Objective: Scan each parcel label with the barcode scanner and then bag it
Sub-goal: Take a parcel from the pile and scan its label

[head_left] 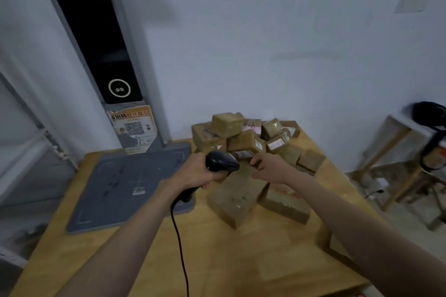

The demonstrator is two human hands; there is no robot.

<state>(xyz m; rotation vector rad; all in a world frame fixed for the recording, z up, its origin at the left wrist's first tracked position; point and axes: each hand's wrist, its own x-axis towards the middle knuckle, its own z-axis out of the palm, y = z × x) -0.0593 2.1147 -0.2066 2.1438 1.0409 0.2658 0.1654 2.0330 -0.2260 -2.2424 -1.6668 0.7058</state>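
Note:
A heap of brown taped parcels (243, 142) with white labels lies at the far right of the wooden table (217, 260). My left hand (195, 173) grips a black barcode scanner (220, 161), whose head points right toward the heap. A black cable (179, 243) runs from the scanner's handle toward me. My right hand (266, 166) reaches into the front of the heap with its fingers curled at a small labelled parcel (243, 154); the frame is blurred and the grip is not plain. No bag is in view.
A grey mat (125, 183) covers the table's left half. Behind it stands a grey pillar with a black screen (96, 43) and an orange QR sticker (132, 125). Larger parcels (234, 200) lie in front of the heap. A wooden rack (398, 164) stands at right.

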